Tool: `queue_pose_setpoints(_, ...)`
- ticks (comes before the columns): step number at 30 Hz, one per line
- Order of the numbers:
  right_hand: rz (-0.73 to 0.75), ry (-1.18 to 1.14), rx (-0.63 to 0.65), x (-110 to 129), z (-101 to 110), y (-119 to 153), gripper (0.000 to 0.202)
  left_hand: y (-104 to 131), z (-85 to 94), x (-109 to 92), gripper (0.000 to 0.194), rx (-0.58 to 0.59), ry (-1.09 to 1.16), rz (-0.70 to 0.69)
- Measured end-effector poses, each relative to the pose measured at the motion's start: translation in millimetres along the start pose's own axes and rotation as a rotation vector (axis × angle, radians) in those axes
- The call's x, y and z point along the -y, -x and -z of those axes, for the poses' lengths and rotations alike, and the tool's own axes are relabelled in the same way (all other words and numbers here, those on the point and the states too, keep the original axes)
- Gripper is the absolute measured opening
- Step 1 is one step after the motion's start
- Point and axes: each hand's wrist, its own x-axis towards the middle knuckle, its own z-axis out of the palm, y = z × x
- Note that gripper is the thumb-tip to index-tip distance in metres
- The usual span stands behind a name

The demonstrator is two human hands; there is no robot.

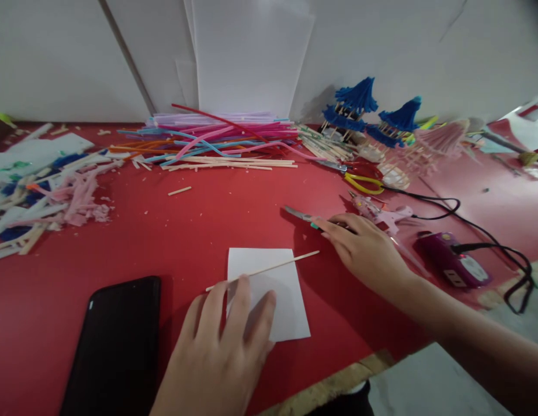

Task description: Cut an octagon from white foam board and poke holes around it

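While panels back the red table, the left hand splays, the right hand grips cutters.

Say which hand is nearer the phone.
Left. The left hand is just right of the phone, partly over the paper; the right hand is farther right, beyond the paper, holding the tool.

A thin, pale wooden stick lies slanting across a white, nearly square paper, and both its ends pass over the paper's edges. The paper is flat on the red worktop. Near the stick's right end, but apart from it, is a hand tool with grey metal tip and green detail, its handle mostly hidden.
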Motion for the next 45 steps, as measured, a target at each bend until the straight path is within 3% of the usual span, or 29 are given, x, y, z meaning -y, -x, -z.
queue_pose_setpoints(3, -0.021, 0.011, -0.018, 3, -11, -4, 0.033, -9, 10.1, 10, 0.049, 0.028, 0.043, -0.018)
queue_pose_setpoints(7, -0.001, -0.009, -0.047, 5, -8, -7, 0.031, -21, 14.0, 29, 0.067, -0.002, 0.062, 0.02)
queue_pose_setpoints(11, 0.268, -0.138, -0.044, 16, 1, -12, 0.036, -35, 5.0, 55, 0.099, 0.014, 0.176, -0.128)
queue_pose_setpoints(13, 0.396, -0.166, 0.021, 23, 3, -17, 0.04, -41, 0.8, 65, 0.106, 0.089, 0.249, -0.199)
queue_pose_setpoints(17, 0.48, -0.193, 0.136, 34, -2, -37, 0.048, -50, 0.9, 71, 0.102, 0.241, 0.354, -0.195)
queue_pose_setpoints(22, 0.574, -0.241, 0.155, 39, -9, -62, 0.03, -51, 2.6, 68, 0.094, 0.243, 0.377, -0.168)
queue_pose_setpoints(30, 0.583, -0.133, 0.076, 25, 3, -55, 0.027, -34, -7.1, 56, 0.098, 0.035, 0.249, -0.071)
queue_pose_setpoints(32, 0.482, -0.128, 0.077, 20, 11, -51, 0.025, -34, -3.5, 54, 0.087, 0.029, 0.141, 0.029)
queue_pose_setpoints(35, 0.236, -0.217, 0.048, 18, 17, -45, 0.021, -37, 5.1, 52, 0.057, 0.122, -0.054, 0.227)
queue_pose_setpoints(37, 0.134, -0.292, 0.052, 22, 15, -42, 0.017, -38, 9.9, 51, 0.048, 0.176, -0.122, 0.283)
queue_pose_setpoints(40, 0.091, -0.382, 0.084, 31, 6, -37, 0.014, -36, 13.1, 41, 0.052, 0.179, -0.133, 0.251)
queue_pose_setpoints(45, 0.154, -0.461, 0.089, 37, -2, -30, 0.015, -17, 10.4, 11, 0.062, 0.107, -0.161, 0.141)
